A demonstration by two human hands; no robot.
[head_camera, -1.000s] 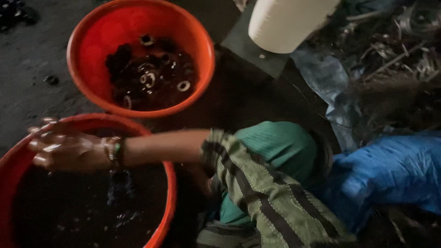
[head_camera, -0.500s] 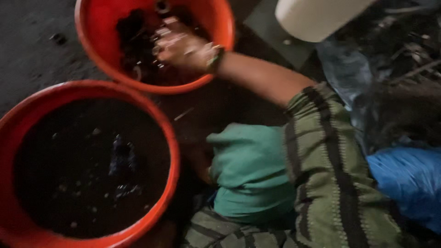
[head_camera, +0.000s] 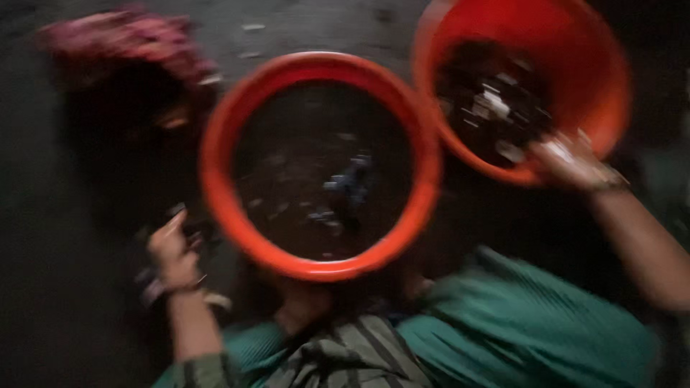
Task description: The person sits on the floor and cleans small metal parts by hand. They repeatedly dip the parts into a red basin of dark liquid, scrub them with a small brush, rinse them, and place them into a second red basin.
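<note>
The view is heavily blurred. An orange tub (head_camera: 215,179) filled with dark liquid sits in the middle. A second orange tub (head_camera: 611,93) at the upper right holds small dark and pale ring-like parts (head_camera: 492,108). My right hand (head_camera: 571,162) rests at the near rim of that second tub, by the parts; blur hides whether it holds any. My left hand (head_camera: 172,251) is low on the ground left of the liquid tub, among small dark bits, and its grip is unclear. My green trousers (head_camera: 517,330) and striped sleeve (head_camera: 345,356) fill the bottom.
A pinkish-red heap (head_camera: 122,36) lies at the upper left on the dark ground. A dark shape (head_camera: 129,144) sits below it, beside the liquid tub. The two tubs nearly touch at their rims.
The view has swung left, shifting both tubs rightward. My right hand went from the liquid tub into the parts tub and is now at its near rim. My left hand has come into view.
</note>
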